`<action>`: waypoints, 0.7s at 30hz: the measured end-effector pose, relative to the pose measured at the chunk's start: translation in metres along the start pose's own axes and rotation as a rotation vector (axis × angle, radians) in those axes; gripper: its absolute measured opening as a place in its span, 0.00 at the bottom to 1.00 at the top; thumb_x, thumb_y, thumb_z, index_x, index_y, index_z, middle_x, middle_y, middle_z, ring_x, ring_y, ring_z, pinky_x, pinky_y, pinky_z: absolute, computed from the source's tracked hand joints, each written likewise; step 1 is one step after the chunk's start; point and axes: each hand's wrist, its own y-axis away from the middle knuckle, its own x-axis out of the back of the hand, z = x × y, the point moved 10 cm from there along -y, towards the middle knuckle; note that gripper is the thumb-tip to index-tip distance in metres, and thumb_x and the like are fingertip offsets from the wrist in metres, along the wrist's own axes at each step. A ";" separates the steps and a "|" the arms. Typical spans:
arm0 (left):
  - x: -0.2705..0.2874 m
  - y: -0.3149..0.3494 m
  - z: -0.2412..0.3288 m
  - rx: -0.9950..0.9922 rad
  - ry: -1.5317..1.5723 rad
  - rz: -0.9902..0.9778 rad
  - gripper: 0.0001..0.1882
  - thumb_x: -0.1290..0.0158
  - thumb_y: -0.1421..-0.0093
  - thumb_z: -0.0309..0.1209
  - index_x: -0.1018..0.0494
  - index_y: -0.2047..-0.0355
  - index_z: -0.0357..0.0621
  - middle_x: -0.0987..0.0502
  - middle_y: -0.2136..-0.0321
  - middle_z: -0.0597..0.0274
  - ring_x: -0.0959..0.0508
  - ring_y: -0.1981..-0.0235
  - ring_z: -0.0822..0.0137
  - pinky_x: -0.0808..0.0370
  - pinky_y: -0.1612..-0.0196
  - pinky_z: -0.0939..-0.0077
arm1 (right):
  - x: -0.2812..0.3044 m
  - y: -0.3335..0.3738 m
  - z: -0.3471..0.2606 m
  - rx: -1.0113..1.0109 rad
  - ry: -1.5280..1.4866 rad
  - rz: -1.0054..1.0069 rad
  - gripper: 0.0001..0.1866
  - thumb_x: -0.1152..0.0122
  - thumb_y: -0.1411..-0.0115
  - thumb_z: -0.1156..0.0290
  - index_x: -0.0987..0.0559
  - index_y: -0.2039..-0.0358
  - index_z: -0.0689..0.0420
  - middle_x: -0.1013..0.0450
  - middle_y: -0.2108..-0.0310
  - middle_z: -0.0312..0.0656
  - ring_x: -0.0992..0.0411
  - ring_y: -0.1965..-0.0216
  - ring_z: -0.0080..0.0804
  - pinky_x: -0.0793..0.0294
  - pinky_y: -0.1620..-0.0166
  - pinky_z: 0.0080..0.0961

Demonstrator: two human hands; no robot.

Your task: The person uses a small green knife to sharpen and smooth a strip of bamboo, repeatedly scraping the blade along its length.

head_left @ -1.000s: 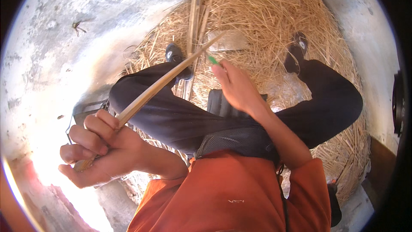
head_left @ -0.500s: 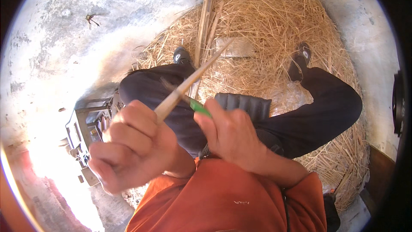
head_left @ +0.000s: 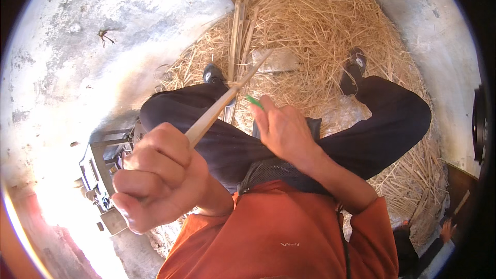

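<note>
My left hand (head_left: 157, 178) is closed in a fist around a pale split bamboo strip (head_left: 211, 118). The strip slants up and away to the right and narrows toward its far tip. Close beside its middle, my right hand (head_left: 288, 130) grips a green-handled knife (head_left: 254, 102). Only a short piece of the handle shows past the fingers. The blade is hard to make out against the strip. A thin curl or shaving seems to stand at the strip's middle. Both hands are held above my lap, between my bent legs.
Straw and shavings (head_left: 320, 10) cover the floor ahead. Long bamboo strips (head_left: 236, 31) lie there near a flat stone block (head_left: 279, 60). A pale wall (head_left: 150, 15) rises at left, with a small wooden frame (head_left: 103, 160) below. Another person's hand (head_left: 446, 231) shows at lower right.
My right hand and the knife have moved outward along the strip, toward its tip. My left hand keeps nearly the same place. Another person's hand has come into view at the lower right.
</note>
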 end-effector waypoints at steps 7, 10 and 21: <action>0.019 -0.006 -0.005 0.047 0.054 0.117 0.23 0.69 0.36 0.44 0.49 0.87 0.51 0.50 0.95 0.69 0.54 0.91 0.74 0.55 0.84 0.76 | -0.006 -0.002 -0.020 0.116 -0.171 0.017 0.11 0.50 0.36 0.65 0.32 0.70 0.60 0.35 0.90 0.51 0.34 0.86 0.54 0.35 0.82 0.44; 0.032 -0.007 -0.007 0.054 0.092 0.158 0.23 0.69 0.36 0.44 0.50 0.87 0.51 0.51 0.95 0.70 0.55 0.90 0.74 0.55 0.84 0.75 | -0.012 -0.013 -0.018 0.134 -0.033 0.042 0.12 0.52 0.35 0.63 0.30 0.67 0.61 0.33 0.88 0.51 0.32 0.85 0.52 0.35 0.81 0.43; 0.006 -0.004 -0.001 0.018 0.029 0.026 0.23 0.68 0.35 0.45 0.48 0.86 0.51 0.51 0.96 0.70 0.54 0.92 0.74 0.56 0.85 0.77 | -0.015 -0.019 0.026 -0.058 -0.019 -0.027 0.18 0.55 0.34 0.57 0.30 0.69 0.62 0.32 0.87 0.54 0.31 0.83 0.54 0.34 0.78 0.45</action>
